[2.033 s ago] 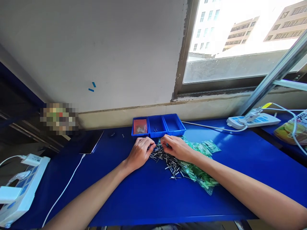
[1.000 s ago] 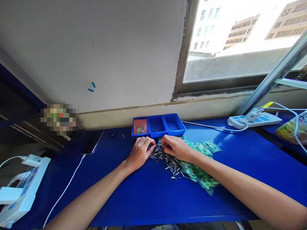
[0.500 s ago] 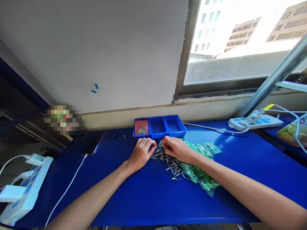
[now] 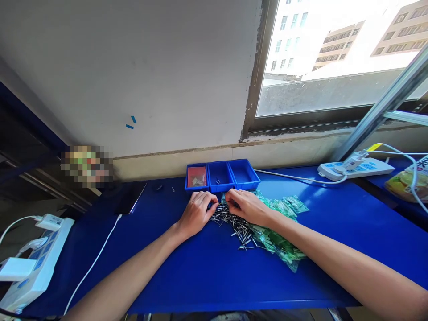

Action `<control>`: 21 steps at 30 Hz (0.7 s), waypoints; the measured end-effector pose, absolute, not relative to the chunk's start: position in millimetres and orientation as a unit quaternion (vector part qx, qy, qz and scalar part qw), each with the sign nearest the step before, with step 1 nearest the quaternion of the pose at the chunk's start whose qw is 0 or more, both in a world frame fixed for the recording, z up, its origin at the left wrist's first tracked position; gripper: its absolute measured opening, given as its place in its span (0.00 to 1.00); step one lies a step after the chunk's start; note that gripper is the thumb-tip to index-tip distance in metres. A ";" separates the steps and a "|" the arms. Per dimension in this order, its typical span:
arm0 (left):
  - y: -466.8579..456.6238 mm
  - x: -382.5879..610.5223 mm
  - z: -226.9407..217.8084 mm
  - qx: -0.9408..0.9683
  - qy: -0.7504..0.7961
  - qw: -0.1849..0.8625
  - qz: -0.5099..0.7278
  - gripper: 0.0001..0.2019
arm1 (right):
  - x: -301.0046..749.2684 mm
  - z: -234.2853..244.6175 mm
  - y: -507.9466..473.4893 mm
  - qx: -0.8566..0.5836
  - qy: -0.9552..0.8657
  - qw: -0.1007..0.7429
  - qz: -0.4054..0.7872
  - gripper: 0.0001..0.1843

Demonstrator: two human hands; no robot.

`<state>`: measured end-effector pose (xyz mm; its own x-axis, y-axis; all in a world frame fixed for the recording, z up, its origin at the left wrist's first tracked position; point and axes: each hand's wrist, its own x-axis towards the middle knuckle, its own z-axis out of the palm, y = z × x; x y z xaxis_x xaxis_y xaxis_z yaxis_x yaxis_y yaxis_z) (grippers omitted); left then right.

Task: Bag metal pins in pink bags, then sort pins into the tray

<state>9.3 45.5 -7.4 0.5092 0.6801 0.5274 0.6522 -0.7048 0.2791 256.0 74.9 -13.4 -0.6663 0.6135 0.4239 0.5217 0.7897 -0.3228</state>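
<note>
Thin piece (image 4: 222, 203): pinched between left hand (image 4: 196, 214) and right hand (image 4: 248, 207), just below frame centre. Metal pins (image 4: 241, 229): slender, loose, heaped at mixed angles. Green packets (image 4: 280, 243): translucent, overlapping, right of pins.

The left hand (image 4: 197, 213) and right hand (image 4: 248, 207), fingers curled, nearly meet over piled slender metal pins (image 4: 241, 229), beside green-tinted plastic packets (image 4: 285, 250), near a blue three-compartment tray (image 4: 246, 184).
</note>
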 end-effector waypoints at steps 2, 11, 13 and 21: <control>45.4 9.5 -7.3 0.868 0.384 0.022 0.314 0.03 | 256.0 -13.2 74.9 -0.313 -0.908 0.264 0.087 0.06; 45.4 8.7 -8.6 0.868 0.383 0.023 0.315 0.03 | 256.2 -13.7 75.0 -0.314 -0.908 0.266 0.075 0.04; 45.6 8.6 -8.9 0.868 0.384 0.020 0.314 0.03 | 256.1 -13.9 75.0 -0.316 -0.907 0.268 0.072 0.04; 45.6 9.5 -7.9 0.866 0.387 0.014 0.317 0.04 | 256.0 -11.5 74.0 -0.315 -0.906 0.275 0.059 0.04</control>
